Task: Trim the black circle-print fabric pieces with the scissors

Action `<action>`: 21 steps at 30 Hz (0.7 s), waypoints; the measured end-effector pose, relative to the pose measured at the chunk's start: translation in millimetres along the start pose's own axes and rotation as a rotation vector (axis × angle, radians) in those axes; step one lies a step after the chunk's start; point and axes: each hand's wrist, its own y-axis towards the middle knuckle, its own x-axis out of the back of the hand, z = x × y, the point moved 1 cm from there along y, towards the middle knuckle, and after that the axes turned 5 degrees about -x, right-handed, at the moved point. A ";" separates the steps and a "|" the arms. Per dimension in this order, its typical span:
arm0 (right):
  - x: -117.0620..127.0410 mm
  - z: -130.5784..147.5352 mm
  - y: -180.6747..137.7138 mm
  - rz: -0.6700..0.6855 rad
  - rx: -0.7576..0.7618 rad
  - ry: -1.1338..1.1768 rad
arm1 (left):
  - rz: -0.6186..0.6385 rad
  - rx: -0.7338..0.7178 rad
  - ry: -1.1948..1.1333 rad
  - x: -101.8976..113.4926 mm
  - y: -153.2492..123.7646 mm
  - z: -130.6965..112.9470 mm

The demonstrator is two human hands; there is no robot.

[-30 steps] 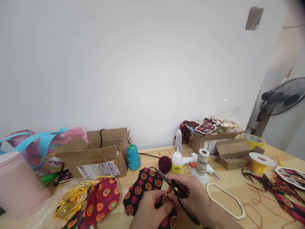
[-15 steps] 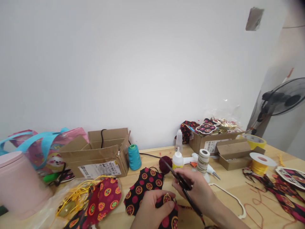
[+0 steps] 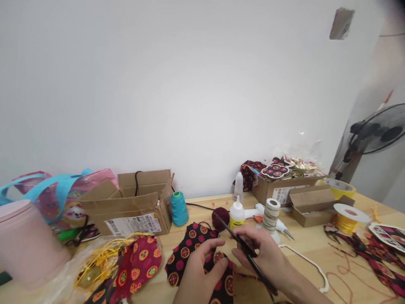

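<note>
My right hand (image 3: 268, 257) grips black scissors (image 3: 236, 238); their blades point up-left toward a dark red yarn ball (image 3: 220, 216). My left hand (image 3: 202, 274) holds a small piece of black patterned fabric (image 3: 224, 280) with orange and pink circles, thumb pressed on it, just left of the scissors. A larger piece of the same black fabric (image 3: 190, 251) lies flat on the wooden table (image 3: 310, 245) behind my left hand. The two hands are close together at the bottom centre.
A glue bottle (image 3: 236, 214), ribbon spool (image 3: 271, 215), white glue gun (image 3: 257, 210), teal thread cone (image 3: 179, 208) and cardboard boxes (image 3: 133, 207) (image 3: 281, 188) stand behind. Red patterned fabric (image 3: 139, 261) and yellow cord lie left; a pink container (image 3: 25, 242) far left; a white frame (image 3: 311, 266), yellow spool (image 3: 348, 217) and fan (image 3: 376, 131) right.
The right hand raised the scissors off the fabric piece and shifted slightly right. The left hand turned the small fabric piece and its fingers spread a little.
</note>
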 end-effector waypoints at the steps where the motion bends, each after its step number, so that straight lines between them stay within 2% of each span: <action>1: 2.1 1.6 0.8 0.018 -0.028 0.068 | 0.042 0.008 -0.072 1.4 1.0 -1.6; 3: 5.8 4.7 2.8 0.075 -0.091 0.208 | 0.106 0.077 -0.226 3.9 2.8 -4.2; 5: 8.6 6.4 4.9 0.104 -0.141 0.280 | 0.115 0.178 -0.358 5.3 4.1 -6.2; 8: 10.2 6.6 7.0 0.045 -0.138 0.281 | 0.078 0.269 -0.478 5.2 5.0 -7.4; 14: -6.1 0.5 4.1 0.097 -0.228 0.442 | -0.046 0.222 -0.414 6.5 4.9 -5.1; 18: -25.0 -6.3 -0.5 0.165 -0.217 0.473 | -0.166 0.143 -0.283 9.1 3.4 -8.1; 21: -31.9 -9.1 -1.7 0.099 -0.225 0.461 | -0.166 0.130 -0.316 8.3 2.3 -10.5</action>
